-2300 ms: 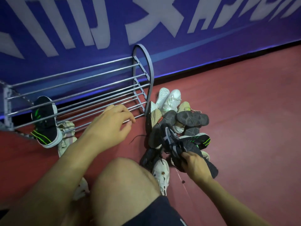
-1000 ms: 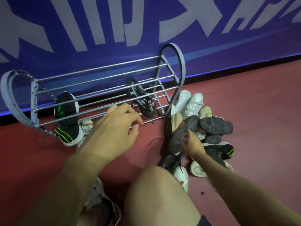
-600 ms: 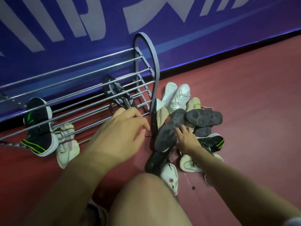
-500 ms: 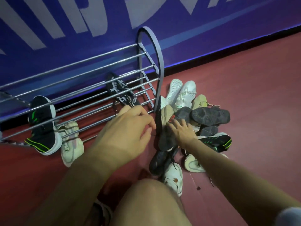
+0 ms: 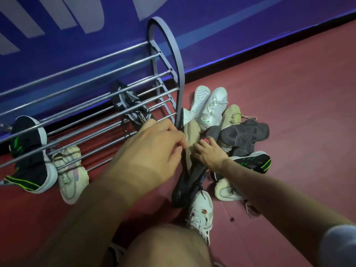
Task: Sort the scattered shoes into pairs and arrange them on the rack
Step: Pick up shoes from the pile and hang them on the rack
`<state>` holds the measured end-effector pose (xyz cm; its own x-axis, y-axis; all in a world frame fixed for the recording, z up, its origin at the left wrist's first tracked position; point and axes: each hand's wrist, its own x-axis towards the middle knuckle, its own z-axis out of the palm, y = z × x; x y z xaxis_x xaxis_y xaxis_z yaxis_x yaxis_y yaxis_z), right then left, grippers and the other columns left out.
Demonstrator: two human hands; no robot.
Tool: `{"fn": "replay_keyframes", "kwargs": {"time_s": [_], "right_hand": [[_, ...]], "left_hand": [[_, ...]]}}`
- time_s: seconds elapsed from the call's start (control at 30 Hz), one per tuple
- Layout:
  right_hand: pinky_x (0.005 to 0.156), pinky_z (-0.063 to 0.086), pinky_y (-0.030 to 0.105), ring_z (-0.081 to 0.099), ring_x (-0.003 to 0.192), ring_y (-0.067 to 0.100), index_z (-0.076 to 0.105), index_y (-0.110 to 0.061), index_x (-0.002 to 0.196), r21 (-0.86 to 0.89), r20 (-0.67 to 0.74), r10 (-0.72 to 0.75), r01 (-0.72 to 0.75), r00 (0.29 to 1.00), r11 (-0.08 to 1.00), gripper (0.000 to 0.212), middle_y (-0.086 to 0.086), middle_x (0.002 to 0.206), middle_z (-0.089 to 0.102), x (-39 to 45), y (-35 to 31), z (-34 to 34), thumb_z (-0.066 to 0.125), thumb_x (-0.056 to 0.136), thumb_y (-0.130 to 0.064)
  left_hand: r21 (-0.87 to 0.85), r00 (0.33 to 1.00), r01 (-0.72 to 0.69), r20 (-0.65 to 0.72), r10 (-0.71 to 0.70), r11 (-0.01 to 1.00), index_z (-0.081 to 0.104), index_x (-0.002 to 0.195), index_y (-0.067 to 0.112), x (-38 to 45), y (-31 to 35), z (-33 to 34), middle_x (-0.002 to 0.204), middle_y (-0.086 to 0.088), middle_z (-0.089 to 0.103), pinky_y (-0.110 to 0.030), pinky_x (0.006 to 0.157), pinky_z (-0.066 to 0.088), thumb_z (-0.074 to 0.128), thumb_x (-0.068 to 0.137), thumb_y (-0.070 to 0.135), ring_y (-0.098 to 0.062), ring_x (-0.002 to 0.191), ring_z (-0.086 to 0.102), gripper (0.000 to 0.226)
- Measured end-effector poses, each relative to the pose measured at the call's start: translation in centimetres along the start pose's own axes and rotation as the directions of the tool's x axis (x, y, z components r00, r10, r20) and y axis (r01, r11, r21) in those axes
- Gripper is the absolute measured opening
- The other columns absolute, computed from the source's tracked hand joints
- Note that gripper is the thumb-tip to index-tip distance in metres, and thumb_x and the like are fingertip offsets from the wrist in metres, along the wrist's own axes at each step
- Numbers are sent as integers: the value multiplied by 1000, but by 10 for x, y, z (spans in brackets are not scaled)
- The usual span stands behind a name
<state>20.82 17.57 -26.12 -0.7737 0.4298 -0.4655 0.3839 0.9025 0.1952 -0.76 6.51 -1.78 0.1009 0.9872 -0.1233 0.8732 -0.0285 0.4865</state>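
A grey metal shoe rack stands against the blue wall. On its bars lie a black-and-white patterned shoe and, far left, a black shoe with green stripes. A cream shoe sits beside that one. The pile of shoes lies right of the rack: two white ones, a beige one, a dark grey one sole-up, a black green-striped one. My right hand lies spread on the pile's dark shoes. My left hand is curled, its fingertips at a thin dark shoe by the rack's end.
My bare knee fills the bottom centre. A white stained shoe, a dark navy shoe and a cream shoe lie on the red floor near it. The blue banner wall runs behind.
The black-and-white shoe went from my right hand onto the rack. That hand returned to the pile and slid left toward the rack's end; my left hand drifted right to meet it.
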Motion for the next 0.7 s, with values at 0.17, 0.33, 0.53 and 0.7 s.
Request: {"fn": "replay_keyframes", "kwargs": {"time_s": [0.17,0.33,0.53,0.7], "right_hand": [[94,48,45,51,96,32,57,-13,117,182,-220,34,7,975,983,23,13,113,48,-38,-5,-7,49,96,-13],[81,44,44,52,90,27,48,-17,116,235,-241,148,-90,959,968,26,6,110,46,-73,-14,-26,51,90,-19],[86,43,49,54,104,29,41,-20,127,147,-90,275,-260,957,954,42,4,113,57,-100,14,-21,62,91,-22],[102,43,50,45,131,36,7,-9,161,57,223,383,-404,896,913,79,16,145,46,-74,68,7,53,97,-15]], "left_hand": [[-4,999,-40,-25,40,999,68,101,39,-1,4,-1,104,19,55,-44,87,52,51,94,39,-11,104,47,18],[15,997,-76,-10,76,997,68,100,39,-10,4,-2,102,18,56,-44,90,51,51,93,39,-15,101,52,19],[7,996,-82,-22,83,997,71,100,37,-17,3,-2,103,18,58,-43,90,51,52,92,38,-14,100,53,20],[3,999,-31,34,31,1000,70,100,39,-20,-12,4,104,19,57,-41,90,50,51,91,40,-12,103,51,22]]}}
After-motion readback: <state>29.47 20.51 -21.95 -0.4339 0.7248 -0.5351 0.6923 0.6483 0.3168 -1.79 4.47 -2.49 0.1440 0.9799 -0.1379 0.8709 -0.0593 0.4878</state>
